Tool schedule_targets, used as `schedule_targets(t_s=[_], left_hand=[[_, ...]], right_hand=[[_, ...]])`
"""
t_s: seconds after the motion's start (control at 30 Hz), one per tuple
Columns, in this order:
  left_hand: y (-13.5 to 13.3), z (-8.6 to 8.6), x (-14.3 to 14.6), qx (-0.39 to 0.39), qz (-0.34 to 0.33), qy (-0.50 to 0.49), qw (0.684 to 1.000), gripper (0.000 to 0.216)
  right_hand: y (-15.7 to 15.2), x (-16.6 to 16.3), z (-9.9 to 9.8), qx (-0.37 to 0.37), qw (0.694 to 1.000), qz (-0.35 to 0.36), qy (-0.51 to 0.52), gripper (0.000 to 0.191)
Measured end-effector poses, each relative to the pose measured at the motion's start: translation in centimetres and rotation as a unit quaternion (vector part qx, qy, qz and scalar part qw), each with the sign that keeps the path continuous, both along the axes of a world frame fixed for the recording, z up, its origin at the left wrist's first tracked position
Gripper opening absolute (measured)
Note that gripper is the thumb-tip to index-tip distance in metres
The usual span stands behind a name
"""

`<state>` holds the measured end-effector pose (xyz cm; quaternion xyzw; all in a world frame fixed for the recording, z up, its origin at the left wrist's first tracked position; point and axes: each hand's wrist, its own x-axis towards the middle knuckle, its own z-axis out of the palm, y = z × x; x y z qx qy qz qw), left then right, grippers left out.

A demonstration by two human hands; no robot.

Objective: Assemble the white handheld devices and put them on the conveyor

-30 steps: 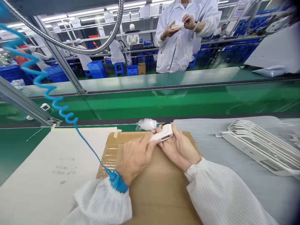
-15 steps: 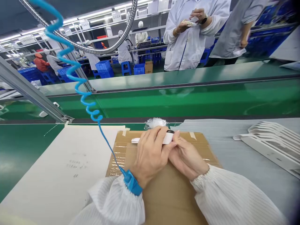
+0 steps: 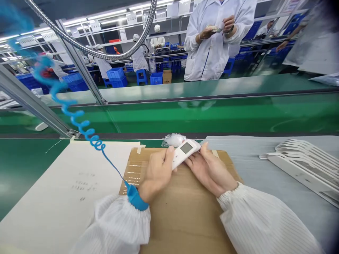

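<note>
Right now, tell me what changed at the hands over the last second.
The white handheld device has rolled so its small grey screen faces up, with its far end angled up and to the right. The left hand has drawn back off its top and now grips its side, and the right hand holds the other side. Neither hand let go. The cardboard sheet and clear plastic bag stayed put.

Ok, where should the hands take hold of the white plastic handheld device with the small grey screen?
Grip the long side edges of the white plastic handheld device, coming from the near side, as the left hand and right hand do now. It is slim and lies tilted with the small grey screen facing up, so edge contact should keep fingers off the screen.
</note>
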<state>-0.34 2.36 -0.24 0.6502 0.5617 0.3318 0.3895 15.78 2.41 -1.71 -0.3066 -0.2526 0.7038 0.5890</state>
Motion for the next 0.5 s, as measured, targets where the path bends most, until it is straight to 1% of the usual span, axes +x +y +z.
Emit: schedule_targets(t_s=[0.03,0.07,0.1,0.17,0.27,0.3,0.33,0.37,0.4,0.43,0.47,0.5], left_hand=[[0.2,0.0,0.0,-0.076,0.008,-0.058,0.995,0.056],[0.4,0.0,0.0,-0.137,0.007,-0.115,0.984,0.053],[0.6,0.0,0.0,-0.18,0.003,-0.161,0.97,0.048],[0.9,0.3,-0.1,-0.224,-0.002,-0.216,0.95,0.042],[1.1,0.7,-0.5,-0.245,-0.018,-0.289,0.925,0.039],[1.3,0.8,-0.8,-0.229,-0.013,-0.324,0.918,0.038],[1.5,0.8,-1.2,-0.192,0.007,-0.357,0.914,0.038],[1.9,0.8,-1.7,-0.136,0.042,-0.377,0.915,0.037],[2.4,0.7,-2.3,-0.074,0.089,-0.37,0.922,0.036],[3.0,0.5,-3.1,-0.02,0.139,-0.325,0.935,0.035],[3.7,0.3,-4.0,0.013,0.184,-0.251,0.95,0.034],[4.6,0.2,-5.0,0.018,0.221,-0.147,0.964,0.032]], right_hand=[[0.0,-0.1,-0.1,0.016,1.0,0.002,-0.008,0.032],[0.0,-0.2,-0.2,0.032,0.999,0.002,-0.014,0.036],[-0.1,-0.2,-0.3,0.044,0.999,0.0,-0.021,0.039],[-0.1,-0.2,-0.4,0.053,0.998,-0.002,-0.033,0.044],[-0.2,0.0,-0.7,0.036,0.998,-0.007,-0.059,0.042],[-0.2,0.1,-0.8,0.025,0.997,-0.011,-0.069,0.04],[-0.2,0.1,-0.9,0.012,0.997,-0.017,-0.079,0.038],[-0.2,0.2,-0.9,0.0,0.996,-0.021,-0.087,0.036],[-0.2,0.2,-0.9,-0.01,0.995,-0.025,-0.093,0.035],[-0.2,0.2,-1.0,-0.018,0.995,-0.028,-0.096,0.033],[-0.2,0.2,-1.0,-0.024,0.994,-0.031,-0.098,0.032],[-0.1,0.3,-1.0,-0.03,0.994,-0.033,-0.097,0.032]])
